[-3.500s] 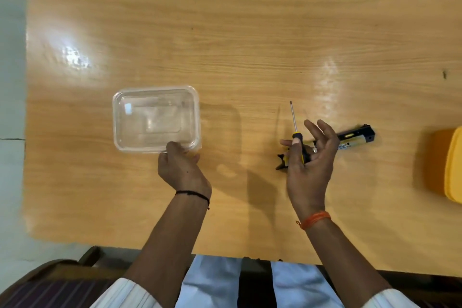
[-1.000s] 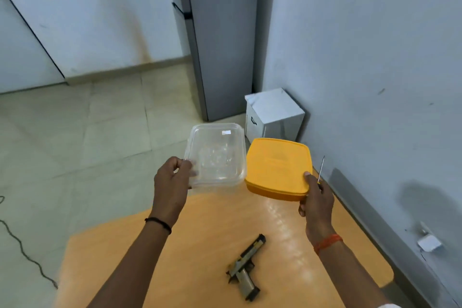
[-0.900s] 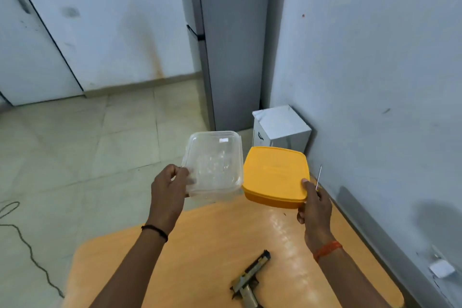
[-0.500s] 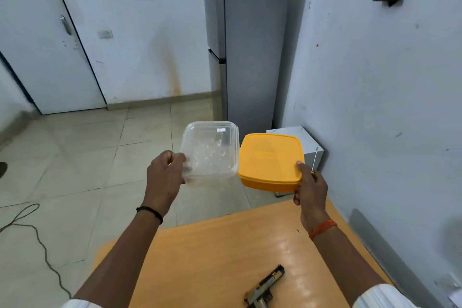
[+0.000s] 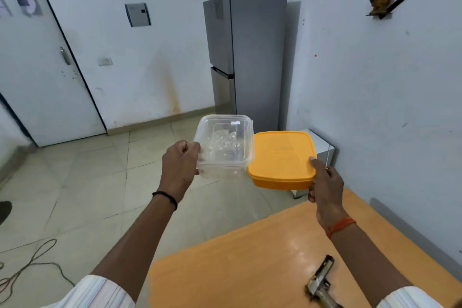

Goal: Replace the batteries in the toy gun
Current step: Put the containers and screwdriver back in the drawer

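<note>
The toy gun [image 5: 320, 284] lies on the wooden table [image 5: 237, 265] at the lower right, partly cut off by the frame edge. My left hand [image 5: 180, 167] grips the near edge of a clear plastic container [image 5: 225, 145], held up in the air beyond the table. My right hand [image 5: 325, 187] holds the yellow lid [image 5: 281, 157] by its right edge, together with a screwdriver whose thin shaft [image 5: 327, 157] sticks up past the fingers. Container and lid sit side by side, nearly touching. No batteries are visible.
A grey refrigerator [image 5: 246, 62] stands in the far corner, with a small white box [image 5: 322, 147] on the floor beside it. A white door [image 5: 32, 62] is at the left, a cable [image 5: 30, 267] lies on the tiled floor, and a wall runs along the table's right side.
The view has tilted up from the table to the room. My hands lifted the container and the lid off the table and now hold them up; the gun slid toward the bottom edge.
</note>
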